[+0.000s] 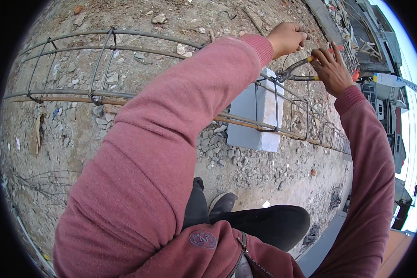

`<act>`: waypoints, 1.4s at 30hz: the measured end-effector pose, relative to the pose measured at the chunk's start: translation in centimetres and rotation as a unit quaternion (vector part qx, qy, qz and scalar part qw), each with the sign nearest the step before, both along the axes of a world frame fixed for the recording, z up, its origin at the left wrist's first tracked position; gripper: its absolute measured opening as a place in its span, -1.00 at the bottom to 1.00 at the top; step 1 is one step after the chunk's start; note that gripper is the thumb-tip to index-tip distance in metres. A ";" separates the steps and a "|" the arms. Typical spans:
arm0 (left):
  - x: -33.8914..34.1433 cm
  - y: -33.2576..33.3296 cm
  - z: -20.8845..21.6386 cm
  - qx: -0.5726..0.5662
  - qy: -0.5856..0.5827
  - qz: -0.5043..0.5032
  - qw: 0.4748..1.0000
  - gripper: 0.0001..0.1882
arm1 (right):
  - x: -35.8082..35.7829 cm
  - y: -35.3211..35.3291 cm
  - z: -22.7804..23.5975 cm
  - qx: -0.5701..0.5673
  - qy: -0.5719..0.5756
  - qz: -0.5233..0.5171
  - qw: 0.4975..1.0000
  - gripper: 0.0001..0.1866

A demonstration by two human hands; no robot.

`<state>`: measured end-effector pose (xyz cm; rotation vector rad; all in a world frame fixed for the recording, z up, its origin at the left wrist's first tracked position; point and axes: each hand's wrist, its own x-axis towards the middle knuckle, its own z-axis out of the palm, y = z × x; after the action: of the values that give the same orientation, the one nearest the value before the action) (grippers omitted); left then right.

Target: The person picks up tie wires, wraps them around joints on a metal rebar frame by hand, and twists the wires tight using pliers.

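Note:
My right hand (331, 69) holds a pair of pincers (292, 72) by red and yellow handles, which are spread apart. The jaws are at a corner of a long rebar cage (277, 104), where a bar meets a stirrup. My left hand (288, 39) is closed just above and left of the jaws. What its fingers hold cannot be made out. A thin dark wire (285, 59) curves up from the jaws toward it. Under the cage stand pale grey-white blocks (269, 116), partly behind its bars. My left forearm hides the cage's middle.
Gravel (245, 167) and loose stones cover the ground beneath the cage. A shoe (222, 202) and my dark-trousered knee (278, 227) are close below. Thin wires (44, 185) lie at the left. Buildings (380, 97) and a concrete edge (322, 18) are to the right.

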<state>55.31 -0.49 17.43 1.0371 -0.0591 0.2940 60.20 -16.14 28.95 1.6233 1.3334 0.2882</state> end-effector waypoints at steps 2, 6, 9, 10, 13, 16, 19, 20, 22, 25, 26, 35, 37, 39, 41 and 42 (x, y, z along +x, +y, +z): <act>0.3 -0.6 -0.1 0.037 0.007 0.018 0.999 -0.80 | 0.1 0.6 0.3 -0.059 0.016 -0.014 0.998 -0.57; 0.8 -1.5 0.2 -0.023 0.026 0.010 0.999 -0.79 | 0.8 1.8 0.6 -0.058 0.063 0.130 0.988 -0.58; 0.9 -0.9 0.0 -0.048 0.057 0.024 0.997 -0.78 | 1.7 2.4 0.7 -0.068 0.087 0.115 0.987 -0.64; 0.8 -0.7 -0.1 -0.039 0.057 0.025 0.997 -0.77 | 2.1 2.6 0.6 -0.092 0.106 0.029 0.990 -0.67; -0.1 -0.9 -0.5 0.148 0.066 0.094 0.982 -0.58 | 3.1 3.3 -0.1 -0.019 0.099 0.066 0.993 -0.81; -1.2 -3.7 0.0 0.374 0.140 0.070 0.914 -0.02 | 3.8 4.6 -0.7 0.057 0.105 0.062 0.991 -0.89; -1.1 -7.6 0.9 0.442 0.160 0.187 0.862 -0.12 | 3.5 6.0 -0.3 -0.022 -0.007 -0.070 0.997 -0.83; -0.8 -8.4 1.0 0.437 0.160 0.230 0.855 -0.27 | 3.1 6.2 0.3 -0.020 -0.012 -0.052 0.998 -0.83; 0.1 -9.1 1.0 0.423 0.151 0.276 0.850 -0.41 | 2.0 5.7 1.6 -0.038 0.075 -0.246 0.966 -0.74; 0.8 -7.8 -0.1 0.380 0.043 0.117 0.917 -0.67 | 0.4 4.0 2.6 -0.039 0.065 -0.230 0.970 -0.54; 1.0 -7.0 -0.6 0.377 0.042 0.142 0.914 -0.67 | 0.1 3.3 2.7 -0.028 0.052 -0.147 0.987 -0.48; 4.1 -5.5 -0.3 0.378 0.104 0.252 0.885 -0.64 | 6.6 5.5 0.6 0.025 0.071 0.142 0.987 -0.60; 4.9 -5.9 -0.4 0.397 0.213 0.159 0.878 -0.21 | 7.9 8.0 -1.3 -0.005 0.092 0.111 0.990 -0.53; 5.2 -6.0 -1.9 0.366 0.135 0.395 0.832 -0.31 | 8.4 10.4 -4.3 0.019 0.138 0.089 0.986 -0.63; 5.8 -4.4 -4.3 0.503 -0.071 0.471 0.721 -0.08 | 8.5 11.4 -6.4 0.025 0.151 0.043 0.987 -0.68; 6.5 -4.2 -5.4 0.506 -0.074 0.469 0.720 -0.08 | 8.4 11.6 -7.1 0.030 0.158 0.023 0.987 -0.70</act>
<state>61.79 -4.66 12.08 2.1043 0.2044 1.3956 68.63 -4.54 21.81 1.7419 1.6157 0.1007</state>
